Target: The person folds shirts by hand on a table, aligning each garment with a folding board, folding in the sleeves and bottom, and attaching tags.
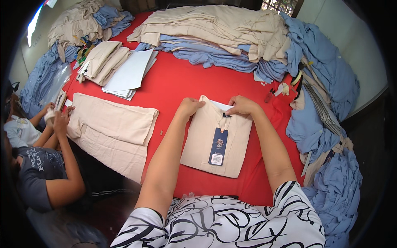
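Note:
A folded beige garment [195,145] lies in front of me on the red-covered table. Its navy hang tag [218,147] rests on the front, strung from near a small black label [226,115] at the top edge. A white sheet [219,106] shows along that edge, partly behind the fabric. My left hand [191,107] is closed on the garment's upper left corner. At the upper right, my right hand [245,106] grips the top edge, thumb beside the black label and the other fingers mostly hidden.
Left of me, a co-worker's hands [62,118] are near another beige garment [109,124] laid flat. White sheets [131,74] and folded beige garments [103,62] sit beyond it. Beige stacks [215,31] line the far edge; blue garments [335,186] heap at right.

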`<state>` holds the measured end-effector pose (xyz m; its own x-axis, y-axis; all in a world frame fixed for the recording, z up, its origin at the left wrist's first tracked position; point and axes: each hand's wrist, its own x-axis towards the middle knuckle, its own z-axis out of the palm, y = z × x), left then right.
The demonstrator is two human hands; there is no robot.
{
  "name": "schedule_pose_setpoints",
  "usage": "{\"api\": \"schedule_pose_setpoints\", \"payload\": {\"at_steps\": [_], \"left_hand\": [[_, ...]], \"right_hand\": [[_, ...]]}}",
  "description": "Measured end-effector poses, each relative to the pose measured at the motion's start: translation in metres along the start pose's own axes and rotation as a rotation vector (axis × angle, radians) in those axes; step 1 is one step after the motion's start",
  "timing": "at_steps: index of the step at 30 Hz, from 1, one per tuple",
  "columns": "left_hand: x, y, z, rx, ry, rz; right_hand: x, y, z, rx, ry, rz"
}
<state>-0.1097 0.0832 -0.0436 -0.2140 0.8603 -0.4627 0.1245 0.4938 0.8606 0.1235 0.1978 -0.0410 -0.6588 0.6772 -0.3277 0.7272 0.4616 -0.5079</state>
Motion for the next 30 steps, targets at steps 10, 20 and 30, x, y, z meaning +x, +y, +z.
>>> {"api": "schedule_pose_setpoints", "payload": {"at_steps": [10,20,30], "left_hand": [[0.016,0.002,0.017,-0.230,-0.328,0.528],[-0.125,-0.065,-0.048,0.269,-0.374,-0.106],[-0.114,-0.096,-0.072,-1.124,-0.427,-0.153]], "right_hand": [[-0.031,0.022,-0.004,0.484,-0.352,-0.116],[-0.126,0.104,0.034,0.913,0.020,0.083],[-0.035,-0.013,0.051,0.966,-0.014,0.065]]}}
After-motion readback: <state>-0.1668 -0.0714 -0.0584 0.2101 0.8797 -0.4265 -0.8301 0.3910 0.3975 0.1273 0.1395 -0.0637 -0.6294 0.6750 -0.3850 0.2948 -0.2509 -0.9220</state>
